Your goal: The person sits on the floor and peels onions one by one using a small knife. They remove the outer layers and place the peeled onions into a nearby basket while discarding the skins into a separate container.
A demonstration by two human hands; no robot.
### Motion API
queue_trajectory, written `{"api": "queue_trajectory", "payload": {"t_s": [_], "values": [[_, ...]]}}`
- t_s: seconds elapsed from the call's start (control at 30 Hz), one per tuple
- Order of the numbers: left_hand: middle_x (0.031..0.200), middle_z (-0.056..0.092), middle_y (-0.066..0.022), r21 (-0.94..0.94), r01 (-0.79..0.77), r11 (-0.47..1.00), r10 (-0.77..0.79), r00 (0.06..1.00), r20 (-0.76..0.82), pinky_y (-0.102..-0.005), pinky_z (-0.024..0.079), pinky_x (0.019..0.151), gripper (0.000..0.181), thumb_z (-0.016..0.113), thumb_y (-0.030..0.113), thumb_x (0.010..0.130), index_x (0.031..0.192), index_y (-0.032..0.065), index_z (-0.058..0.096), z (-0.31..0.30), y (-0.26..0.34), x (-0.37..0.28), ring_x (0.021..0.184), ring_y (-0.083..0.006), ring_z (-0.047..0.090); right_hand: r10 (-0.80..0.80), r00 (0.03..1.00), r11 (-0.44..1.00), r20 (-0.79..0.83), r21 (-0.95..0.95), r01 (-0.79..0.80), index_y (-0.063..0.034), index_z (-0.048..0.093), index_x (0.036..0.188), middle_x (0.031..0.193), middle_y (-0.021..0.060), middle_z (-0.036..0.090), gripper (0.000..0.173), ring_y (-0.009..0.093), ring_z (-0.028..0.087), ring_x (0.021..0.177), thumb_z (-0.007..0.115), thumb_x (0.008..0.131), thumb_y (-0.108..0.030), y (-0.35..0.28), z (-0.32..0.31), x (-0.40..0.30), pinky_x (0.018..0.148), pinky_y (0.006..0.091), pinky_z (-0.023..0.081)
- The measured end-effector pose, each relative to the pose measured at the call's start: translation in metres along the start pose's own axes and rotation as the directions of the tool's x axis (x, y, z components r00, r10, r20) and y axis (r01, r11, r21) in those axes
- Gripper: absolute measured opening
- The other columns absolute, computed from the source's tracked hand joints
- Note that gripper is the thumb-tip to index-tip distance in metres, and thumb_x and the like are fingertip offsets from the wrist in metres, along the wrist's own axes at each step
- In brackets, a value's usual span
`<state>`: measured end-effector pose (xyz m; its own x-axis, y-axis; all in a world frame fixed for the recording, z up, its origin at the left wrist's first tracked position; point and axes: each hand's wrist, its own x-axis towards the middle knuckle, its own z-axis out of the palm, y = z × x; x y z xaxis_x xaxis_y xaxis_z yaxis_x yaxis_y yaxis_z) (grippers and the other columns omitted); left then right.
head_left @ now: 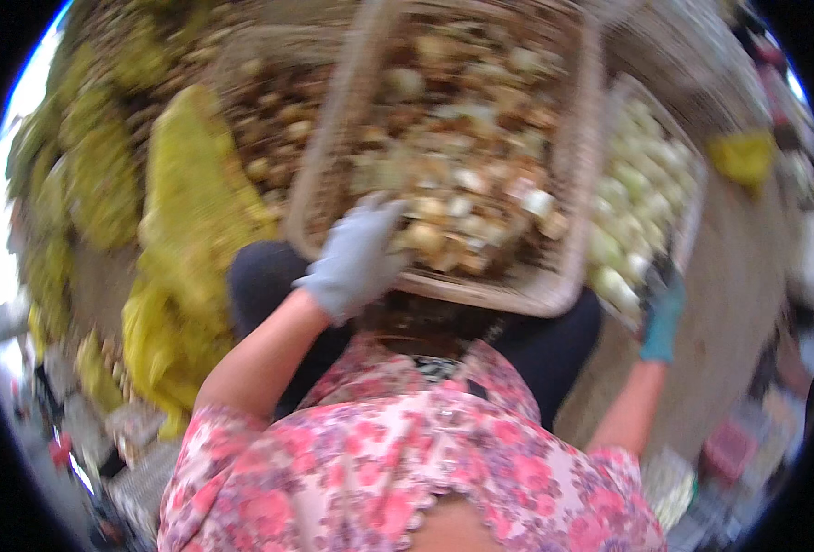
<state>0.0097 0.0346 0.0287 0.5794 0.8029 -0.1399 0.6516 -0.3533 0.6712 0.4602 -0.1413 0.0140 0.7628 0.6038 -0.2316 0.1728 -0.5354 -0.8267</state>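
Note:
My left hand (362,255), in a pale grey glove, reaches over the near left part of a large plastic crate (496,293) across my knees. Its fingertips are at the onions (427,231) and loose brown skins in the crate; blur hides whether it grips one. On the right, my right hand (661,303), in a teal glove with dark fingers, is at the near right edge of a second crate (695,207) of peeled white onions (645,172). What its fingers hold, if anything, cannot be made out.
Yellow mesh sacks (196,179) stand and lie on the left, beside a heap of unpeeled onions (275,124). A yellow bag (743,157) lies beyond the right crate. A pink container (730,448) and other blurred items sit at the lower right.

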Motion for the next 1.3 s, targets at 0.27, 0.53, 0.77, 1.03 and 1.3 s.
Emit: {"api": "queue_trajectory", "payload": {"t_s": [0.27,0.53,0.77,1.03,1.3], "values": [[0.117,0.064,-0.0214,0.108,0.191,0.976,-0.171,0.970,-0.174,-0.0386,0.052,0.094,0.044,0.066,0.003,0.079,0.123,0.0018,0.062,-0.068,-0.085,0.023,0.105,-0.0331,0.065,-0.009,0.712,0.975,0.702,0.164,-0.149,0.0002,0.059,0.128,0.101,0.0093,0.072,0.040,0.007,0.058,0.056,0.059,0.096,-0.024,-0.137,0.168,-0.098,0.050,0.0193,0.045],[0.102,0.071,-0.0098,-0.646,0.417,0.639,-0.688,0.685,-0.239,-0.0289,0.058,0.071,0.028,0.060,0.001,0.093,0.120,0.0000,0.064,-0.124,-0.226,0.042,0.082,-0.0159,0.069,0.082,0.492,0.854,0.867,0.193,-0.483,0.0053,0.052,0.132,0.101,0.0165,0.072,0.040,0.013,0.067,0.060,0.054,0.099,-0.018,-0.107,0.225,-0.147,0.048,0.0215,0.051],[0.104,0.072,-0.0187,0.011,0.705,0.709,-0.699,0.704,-0.126,-0.0392,0.054,0.087,0.033,0.065,0.013,0.085,0.117,0.0056,0.068,-0.083,-0.319,0.030,0.096,-0.0328,0.069,0.092,0.537,0.886,0.838,0.178,-0.429,0.0072,0.052,0.131,0.099,0.0188,0.072,0.039,0.015,0.068,0.060,0.053,0.100,-0.017,-0.102,0.231,-0.153,0.047,0.0207,0.051],[0.119,0.067,-0.0188,0.436,0.705,0.559,-0.800,0.598,0.057,-0.0494,0.052,0.090,0.045,0.061,0.019,0.088,0.132,0.0105,0.056,-0.047,-0.327,0.053,0.108,-0.0376,0.065,0.105,0.636,0.926,0.764,0.158,-0.342,0.0080,0.052,0.128,0.097,0.0198,0.071,0.040,0.014,0.066,0.056,0.055,0.101,-0.021,-0.098,0.236,-0.165,0.045,0.0218,0.051],[0.115,0.068,-0.0198,0.319,0.762,0.563,-0.796,0.604,-0.037,-0.0487,0.052,0.089,0.050,0.069,0.033,0.080,0.124,0.0102,0.057,-0.037,-0.316,0.052,0.106,-0.0373,0.066,0.128,0.637,0.927,0.760,0.136,-0.349,0.0066,0.054,0.128,0.096,0.0193,0.071,0.036,0.015,0.067,0.058,0.053,0.101,-0.017,-0.097,0.235,-0.167,0.047,0.0230,0.052]]}}
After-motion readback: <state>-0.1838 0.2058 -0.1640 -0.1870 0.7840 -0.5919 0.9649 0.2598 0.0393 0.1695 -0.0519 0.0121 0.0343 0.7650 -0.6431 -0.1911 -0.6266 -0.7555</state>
